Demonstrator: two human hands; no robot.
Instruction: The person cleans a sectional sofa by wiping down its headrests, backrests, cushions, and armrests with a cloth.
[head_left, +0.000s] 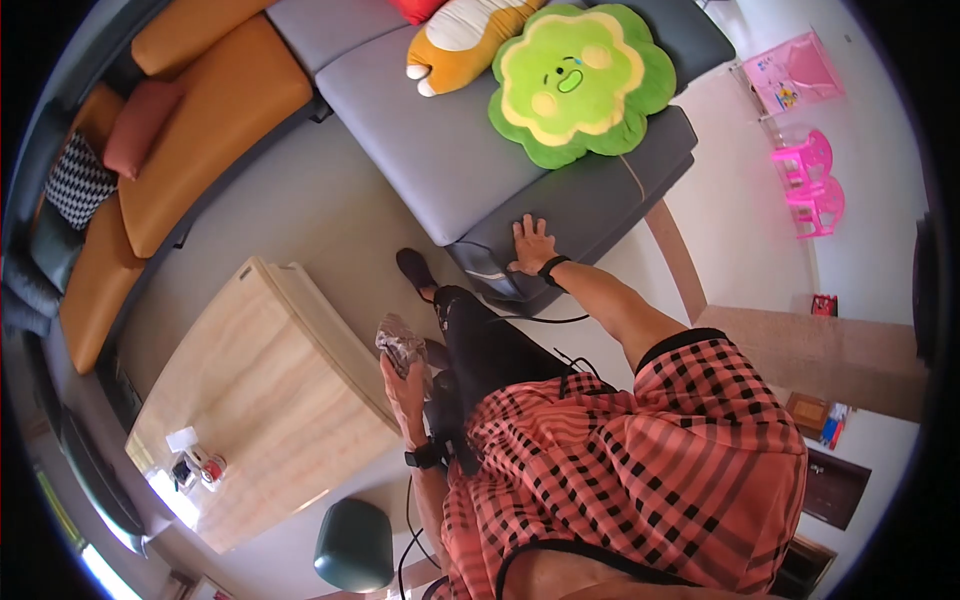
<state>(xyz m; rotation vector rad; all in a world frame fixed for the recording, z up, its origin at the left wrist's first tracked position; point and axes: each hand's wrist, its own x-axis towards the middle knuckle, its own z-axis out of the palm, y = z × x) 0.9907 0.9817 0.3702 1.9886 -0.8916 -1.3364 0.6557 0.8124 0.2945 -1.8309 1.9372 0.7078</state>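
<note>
My left hand (404,388), with a black watch on its wrist, is closed around a crumpled, shiny, see-through plastic packet (400,340). What the packet contains, I cannot make out. It is held between my leg and the wooden table. My right hand (532,246), wearing a black wristband, lies flat with fingers spread on the dark grey armrest (590,215) of the sofa. On the grey seat (420,120) beyond it rest a green flower-shaped cushion (580,80) with a smiling face and an orange and white plush (470,40).
A glossy wooden table (270,390) stands to my left, with small items (198,468) at its far end. A dark green stool (355,545) is near it. Orange sofa seats (220,130) line the far side. Pink children's chairs (815,185) stand at the right. Dark cables (410,540) hang beside me.
</note>
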